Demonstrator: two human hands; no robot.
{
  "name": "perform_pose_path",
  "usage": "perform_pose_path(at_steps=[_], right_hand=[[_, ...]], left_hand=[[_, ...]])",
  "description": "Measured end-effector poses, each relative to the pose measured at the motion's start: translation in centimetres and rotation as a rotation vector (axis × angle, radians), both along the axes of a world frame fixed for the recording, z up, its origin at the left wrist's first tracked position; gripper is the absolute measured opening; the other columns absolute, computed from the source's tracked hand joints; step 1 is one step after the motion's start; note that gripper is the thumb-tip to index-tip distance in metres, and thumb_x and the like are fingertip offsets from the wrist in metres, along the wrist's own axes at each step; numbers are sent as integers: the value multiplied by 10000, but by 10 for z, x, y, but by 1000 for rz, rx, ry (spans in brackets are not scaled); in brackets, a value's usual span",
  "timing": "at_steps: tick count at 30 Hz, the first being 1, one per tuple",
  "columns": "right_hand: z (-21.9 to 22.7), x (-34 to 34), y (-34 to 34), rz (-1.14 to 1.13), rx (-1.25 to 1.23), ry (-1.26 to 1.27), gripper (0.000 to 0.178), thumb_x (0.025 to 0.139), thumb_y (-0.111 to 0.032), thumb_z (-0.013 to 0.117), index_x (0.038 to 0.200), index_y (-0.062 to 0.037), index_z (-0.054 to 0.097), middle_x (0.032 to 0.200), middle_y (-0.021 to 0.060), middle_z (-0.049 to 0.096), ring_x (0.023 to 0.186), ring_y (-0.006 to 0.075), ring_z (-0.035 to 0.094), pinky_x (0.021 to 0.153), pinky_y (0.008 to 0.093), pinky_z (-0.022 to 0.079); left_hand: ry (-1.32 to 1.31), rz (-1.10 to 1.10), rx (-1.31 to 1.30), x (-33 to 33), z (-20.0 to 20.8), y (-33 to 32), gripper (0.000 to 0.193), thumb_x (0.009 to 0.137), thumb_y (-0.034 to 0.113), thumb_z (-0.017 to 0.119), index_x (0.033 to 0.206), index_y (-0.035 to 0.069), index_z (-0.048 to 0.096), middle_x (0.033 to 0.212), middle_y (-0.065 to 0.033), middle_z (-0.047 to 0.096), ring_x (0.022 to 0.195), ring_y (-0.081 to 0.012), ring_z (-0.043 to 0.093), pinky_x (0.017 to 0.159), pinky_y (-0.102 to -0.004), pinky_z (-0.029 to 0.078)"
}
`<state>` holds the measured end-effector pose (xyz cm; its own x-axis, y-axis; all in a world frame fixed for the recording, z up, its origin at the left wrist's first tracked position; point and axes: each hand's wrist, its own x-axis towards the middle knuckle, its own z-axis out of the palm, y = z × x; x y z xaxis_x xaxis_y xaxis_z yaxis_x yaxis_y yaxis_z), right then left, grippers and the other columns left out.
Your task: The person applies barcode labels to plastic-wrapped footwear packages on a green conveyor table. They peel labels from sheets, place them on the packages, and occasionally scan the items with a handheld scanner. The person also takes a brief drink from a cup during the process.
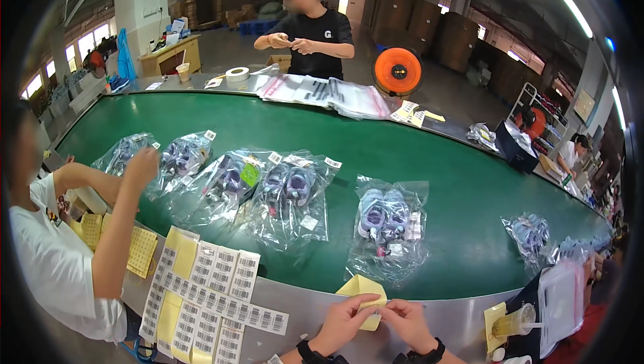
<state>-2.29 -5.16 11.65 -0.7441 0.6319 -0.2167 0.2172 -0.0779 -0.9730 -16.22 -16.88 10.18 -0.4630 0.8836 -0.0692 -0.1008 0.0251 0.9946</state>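
Note:
My left hand [343, 325] pinches a folded piece of yellow backing paper [360, 287] over the metal near edge of the belt. My right hand [408, 325] is closed at the paper's right edge, its fingertips meeting those of the left; any small label between them cannot be made out. Just beyond the paper, a clear bag holding a pair of blue-purple shoes [384, 220] lies on the green conveyor belt [463, 230]. To the left of my hands, barcode label sheets [218, 297] on yellow backing spread across the metal edge.
More bagged shoes [288, 189] lie left on the belt, near a co-worker's hand [142, 166]. Another bag [530, 233] sits far right. Across the belt stand a person [315, 35], a stack of plastic bags [322, 92] and an orange fan [397, 71]. A drink cup [513, 324] is at my right.

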Motion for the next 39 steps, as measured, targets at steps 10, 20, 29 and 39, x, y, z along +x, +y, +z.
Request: perform_pose_path(at_steps=[10, 20, 29, 39], right_hand=[[31, -22, -31, -71, 660, 22, 84, 790, -33, 708, 866, 1, 696, 834, 82, 629, 728, 163, 613, 654, 272, 477], [19, -11, -36, -116, 869, -3, 83, 752, -3, 716, 831, -10, 689, 815, 106, 617, 730, 234, 612, 636, 316, 470], [-13, -2, 27, -61, 928, 9, 91, 770, 27, 669, 844, 21, 616, 845, 142, 589, 756, 302, 586, 657, 360, 474], [-52, 13, 65, -59, 883, 9, 103, 771, 10, 694, 860, 6, 642, 943, 127, 597, 793, 259, 609, 666, 318, 496]], left_hand=[[26, 4, 82, -8, -1, -30, 253, 915, 182, 648, 1124, 43, 679, 616, 36, 531, 563, -22, 416, 502, -215, 331], [-34, -22, 91, -6, -13, -17, 263, 902, 153, 662, 1136, 33, 666, 685, 24, 597, 602, -24, 464, 530, -205, 362], [-304, -153, 43, 9, -58, 37, 434, 880, 47, 662, 1285, -4, 514, 994, -65, 677, 880, -83, 640, 752, -229, 514], [-195, -174, -69, 18, -85, 76, 381, 889, 55, 651, 1248, 3, 535, 947, -67, 676, 819, -79, 642, 659, -222, 493]])
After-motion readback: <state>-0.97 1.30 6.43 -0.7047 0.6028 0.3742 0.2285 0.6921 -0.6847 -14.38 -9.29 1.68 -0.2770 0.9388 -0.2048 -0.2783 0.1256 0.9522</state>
